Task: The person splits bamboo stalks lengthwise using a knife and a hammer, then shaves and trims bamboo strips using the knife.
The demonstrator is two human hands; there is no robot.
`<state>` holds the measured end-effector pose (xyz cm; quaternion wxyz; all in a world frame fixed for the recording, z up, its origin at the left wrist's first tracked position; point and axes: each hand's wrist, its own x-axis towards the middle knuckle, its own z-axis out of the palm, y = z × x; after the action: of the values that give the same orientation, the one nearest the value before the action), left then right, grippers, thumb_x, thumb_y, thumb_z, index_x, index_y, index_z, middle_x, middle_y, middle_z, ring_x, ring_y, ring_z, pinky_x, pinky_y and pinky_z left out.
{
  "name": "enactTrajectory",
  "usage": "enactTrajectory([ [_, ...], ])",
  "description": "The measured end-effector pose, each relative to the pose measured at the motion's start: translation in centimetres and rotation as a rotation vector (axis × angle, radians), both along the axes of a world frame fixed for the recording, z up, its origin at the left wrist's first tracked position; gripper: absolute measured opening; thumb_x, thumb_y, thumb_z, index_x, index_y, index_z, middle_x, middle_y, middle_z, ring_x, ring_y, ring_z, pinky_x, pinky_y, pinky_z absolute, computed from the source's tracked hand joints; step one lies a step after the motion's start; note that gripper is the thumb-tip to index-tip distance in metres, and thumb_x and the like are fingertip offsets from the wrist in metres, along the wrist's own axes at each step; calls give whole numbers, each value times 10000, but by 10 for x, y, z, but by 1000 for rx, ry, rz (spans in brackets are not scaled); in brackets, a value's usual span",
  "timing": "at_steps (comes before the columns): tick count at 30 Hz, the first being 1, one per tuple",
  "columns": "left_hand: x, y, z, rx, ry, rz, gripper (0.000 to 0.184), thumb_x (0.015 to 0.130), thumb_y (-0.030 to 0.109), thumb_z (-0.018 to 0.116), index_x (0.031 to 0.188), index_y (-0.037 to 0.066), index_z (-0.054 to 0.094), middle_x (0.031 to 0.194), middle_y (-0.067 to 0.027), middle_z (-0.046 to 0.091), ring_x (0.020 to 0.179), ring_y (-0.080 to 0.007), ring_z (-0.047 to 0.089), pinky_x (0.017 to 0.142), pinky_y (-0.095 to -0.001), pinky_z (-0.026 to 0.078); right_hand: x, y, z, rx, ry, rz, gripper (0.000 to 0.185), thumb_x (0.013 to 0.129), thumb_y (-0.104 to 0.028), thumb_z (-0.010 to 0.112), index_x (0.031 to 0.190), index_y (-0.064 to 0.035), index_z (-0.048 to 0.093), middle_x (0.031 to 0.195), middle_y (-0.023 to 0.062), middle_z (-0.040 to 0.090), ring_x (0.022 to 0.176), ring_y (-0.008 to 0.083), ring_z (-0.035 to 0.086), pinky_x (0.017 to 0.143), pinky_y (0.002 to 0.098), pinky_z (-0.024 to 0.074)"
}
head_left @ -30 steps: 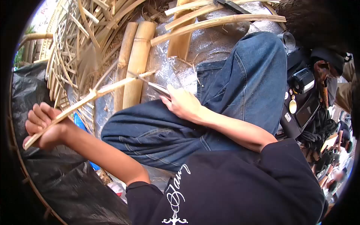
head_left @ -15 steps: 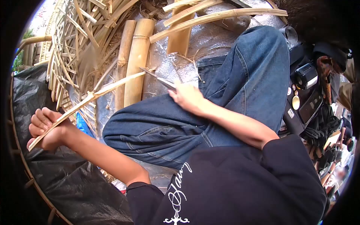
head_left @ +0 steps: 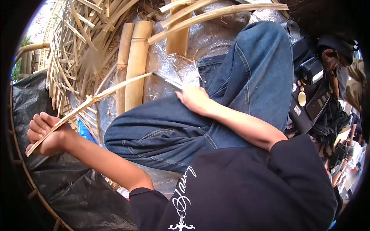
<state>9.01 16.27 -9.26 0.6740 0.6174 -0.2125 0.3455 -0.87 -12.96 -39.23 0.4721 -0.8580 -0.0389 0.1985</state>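
Note:
My left hand [head_left: 49, 133] is closed around the lower end of a split bamboo strip [head_left: 90, 99], which slants up and to the right and has a knobbly node partway along. In my right hand [head_left: 194, 99], resting by my bent leg, is a knife. Its narrow pale blade [head_left: 167, 79] points up and left, its tip close to the strip's far end; whether they touch I cannot tell. The knife's handle is hidden in my fingers.
Two bamboo lengths [head_left: 137, 65] lie beyond my knee, beside a heap of split strips [head_left: 83, 38]. A long curved strip [head_left: 219, 17] lies further right. Black sheeting [head_left: 73, 184] spreads at left; a dark case with small items [head_left: 312, 73] sits at right.
The knife tip has drawn back from across the strip to near its end, and the blade has turned, looking brighter. Both hands keep their holds; the whole view has shifted slightly.

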Motion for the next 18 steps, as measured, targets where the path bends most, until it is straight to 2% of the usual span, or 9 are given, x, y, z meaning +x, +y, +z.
enactTrajectory([
  [3,0,0,1,9,-19,43,567,959,513,335,520,168,236,535,7,227,491,-119,221,451,-260,174,0,-4,25,-10,-186,8,383,960,-344,572,1009,36,557,840,273,662,811,453,663,750,527,538],
  [5,0,-4,-4,3,-7,115,527,937,466,357,521,169,227,537,5,217,491,-123,218,450,-265,174,3,-7,47,36,-75,109,376,958,-343,574,1021,27,559,843,276,662,811,463,661,752,528,536],
  [8,3,31,14,-59,-64,177,377,845,331,375,559,177,183,571,-6,169,522,-143,233,472,-284,248,0,-8,-9,-34,53,-9,448,957,-394,552,1035,46,586,864,284,665,854,470,661,781,530,536],
  [11,-17,63,45,-36,-77,688,384,868,357,388,586,165,212,589,6,195,536,-154,300,502,-275,326,7,-16,2,-37,85,25,487,958,-410,551,1006,71,603,897,301,668,883,462,665,793,526,536],
  [12,-19,85,56,-36,-22,649,383,887,348,385,594,152,236,575,-5,228,517,-164,329,486,-291,356,9,-18,7,-24,143,21,501,958,-412,547,997,84,604,918,315,665,921,467,657,809,540,526],
  [13,-17,81,59,-187,-84,755,377,911,335,376,608,137,270,566,-35,290,479,-181,355,444,-320,375,9,-14,-5,-43,103,-1,459,956,-394,542,989,51,647,872,268,687,867,416,689,767,484,548],
  [15,-15,92,68,-427,-107,860,344,942,275,363,644,107,331,571,-114,407,400,-216,388,342,-362,347,23,-23,23,183,463,20,485,967,-428,534,948,46,633,768,227,669,704,359,691,684,459,544],
  [17,-22,137,67,-520,-13,796,301,902,186,364,617,134,282,549,-71,294,423,-172,305,383,-341,268,21,-17,22,353,292,-137,489,978,-464,523,897,9,614,664,149,623,515,266,610,555,434,513],
  [18,-22,176,66,-639,-4,752,267,906,188,382,657,133,304,562,-84,290,434,-180,302,384,-360,266,24,-20,44,547,447,-224,462,982,-488,519,880,-42,584,622,75,587,422,203,509,475,396,481],
])
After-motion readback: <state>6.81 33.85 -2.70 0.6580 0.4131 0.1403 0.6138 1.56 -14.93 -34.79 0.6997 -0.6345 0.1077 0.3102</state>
